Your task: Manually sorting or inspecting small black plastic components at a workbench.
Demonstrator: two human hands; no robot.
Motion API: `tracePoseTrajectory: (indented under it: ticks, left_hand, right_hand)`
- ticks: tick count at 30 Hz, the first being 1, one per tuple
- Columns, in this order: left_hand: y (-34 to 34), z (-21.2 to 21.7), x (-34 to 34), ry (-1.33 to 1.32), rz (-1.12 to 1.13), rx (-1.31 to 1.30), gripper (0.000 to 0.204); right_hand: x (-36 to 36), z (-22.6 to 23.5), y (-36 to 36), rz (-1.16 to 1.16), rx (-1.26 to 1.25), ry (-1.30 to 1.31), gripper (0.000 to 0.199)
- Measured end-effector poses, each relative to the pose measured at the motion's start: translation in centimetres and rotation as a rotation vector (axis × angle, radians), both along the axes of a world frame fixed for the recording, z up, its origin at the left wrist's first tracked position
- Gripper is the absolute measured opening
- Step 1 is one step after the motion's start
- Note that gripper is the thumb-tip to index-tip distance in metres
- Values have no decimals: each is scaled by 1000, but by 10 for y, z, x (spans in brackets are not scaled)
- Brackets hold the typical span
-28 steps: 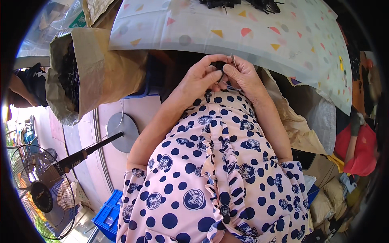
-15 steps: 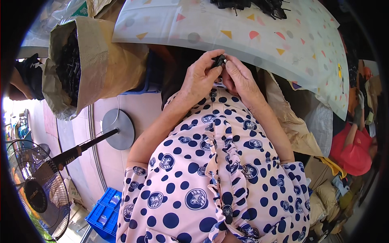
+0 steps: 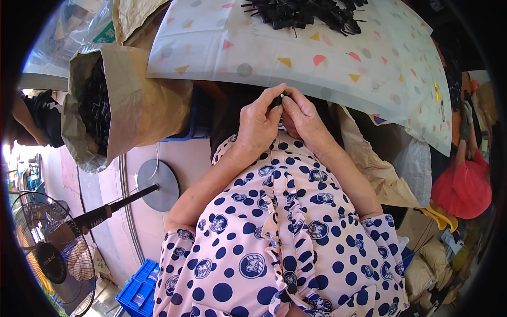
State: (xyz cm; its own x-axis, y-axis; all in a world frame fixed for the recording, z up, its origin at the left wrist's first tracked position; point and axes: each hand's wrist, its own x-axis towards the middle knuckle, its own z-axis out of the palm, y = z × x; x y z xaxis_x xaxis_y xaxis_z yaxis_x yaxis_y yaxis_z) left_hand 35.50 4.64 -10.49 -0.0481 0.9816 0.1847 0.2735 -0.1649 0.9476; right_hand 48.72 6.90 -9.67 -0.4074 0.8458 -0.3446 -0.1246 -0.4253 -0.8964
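Just in front of the table's near edge, my two hands meet with fingertips together. My left hand is closed, its thumb and forefinger pinching a small black part that the fingers mostly cover. My right hand is closed too, thumb and fingertips pressed against the same part from the other side; a tiny pale bit shows at its fingertips. Farther off on the table lies a pile of black pieces with thin prongs sticking out.
A patterned cloth covers the table. At left stands an open paper sack full of black pieces. A fan and blue crate are lower left. Brown paper hangs at right. A person in red bends beyond it.
The view has tipped, so the table and black pile show lower and more fully. My hands stay together, now closed more tightly around the small black part, which shows less.
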Motion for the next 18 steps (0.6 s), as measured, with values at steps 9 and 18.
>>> tracePoseTrajectory:
  ticks: [9, 18]
  left_hand:
    - [11, -1, 1, -289, -34, -126, 37]
    - [9, -1, 4, -349, -73, -199, 37]
  right_hand:
    - [8, -2, 10, 45, -31, 213, 33]
    - [11, -9, 4, 24, 121, 111, 29]
